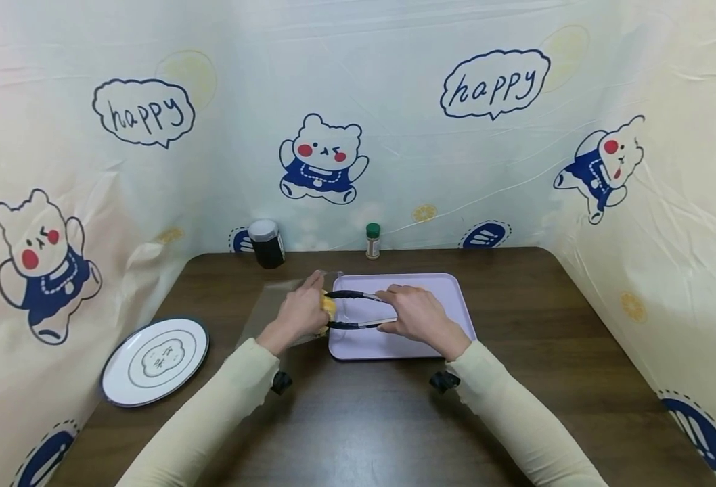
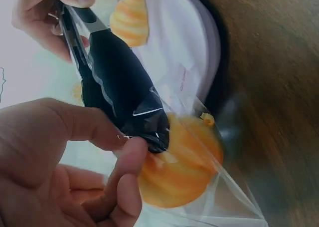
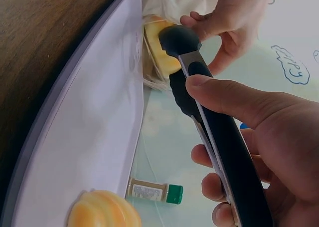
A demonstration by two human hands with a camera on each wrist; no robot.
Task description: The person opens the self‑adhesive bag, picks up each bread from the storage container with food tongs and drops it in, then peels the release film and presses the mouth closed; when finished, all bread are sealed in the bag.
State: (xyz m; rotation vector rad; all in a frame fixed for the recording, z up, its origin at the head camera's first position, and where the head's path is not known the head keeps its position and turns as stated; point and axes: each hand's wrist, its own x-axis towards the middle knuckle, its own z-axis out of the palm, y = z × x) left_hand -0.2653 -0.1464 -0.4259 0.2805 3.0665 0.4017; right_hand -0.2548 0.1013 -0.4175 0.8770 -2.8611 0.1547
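Observation:
My right hand grips a pair of black-and-silver tongs, which point left. The tong heads reach into the mouth of a clear plastic bag, at an orange-yellow bread roll inside it. With thumb and fingertips, my left hand pinches the bag's edge beside the tong heads. A second bread roll sits on the lilac tray; in the head view it is hidden behind my right hand. Whether the tongs still squeeze the bagged roll I cannot tell.
A white plate with a dark rim lies at the table's left edge. Along the back stand a dark jar with a grey lid and a small green-capped shaker. Printed cloth hangs behind the wooden table.

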